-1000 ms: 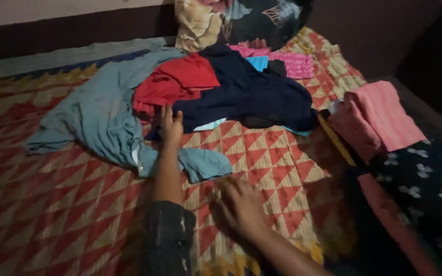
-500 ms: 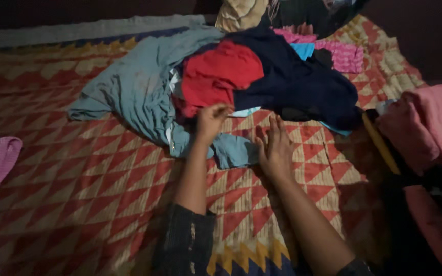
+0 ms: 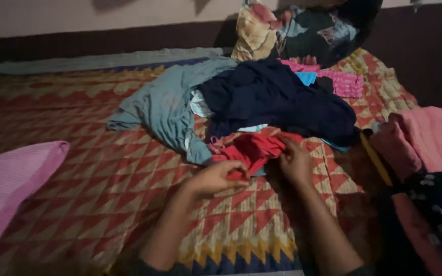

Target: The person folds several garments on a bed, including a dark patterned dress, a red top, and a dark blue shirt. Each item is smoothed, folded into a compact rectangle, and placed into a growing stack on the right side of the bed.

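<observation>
— Dim room, and a bedspread (image 3: 103, 179) of red and cream triangles covers the whole surface. Where does the red garment (image 3: 254, 149) lie?

— Bunched on the spread right in front of the person, between both hands. Its long axis runs roughly left to right, tilting up toward the right end.

— Which hand has it?

— Both. The left hand (image 3: 216, 178) has its fingers closed on the lower left edge of the cloth; the right hand (image 3: 295, 162) pinches the upper right end. From the left grip the bulk of the cloth lies up and to the right; the right hand sits closer to the bunched middle.

— And around it?

— Just behind, touching its far edge, a dark navy garment (image 3: 277, 102) is heaped, with a grey-blue garment (image 3: 167, 105) spread to its left. Farther back lies a pink patterned cloth (image 3: 346, 84) and a floral pillow (image 3: 292, 30) against the wall. Folded pink cloths (image 3: 418, 140) sit well off to the right, and a pink pillow (image 3: 11, 184) at the left edge.
</observation>
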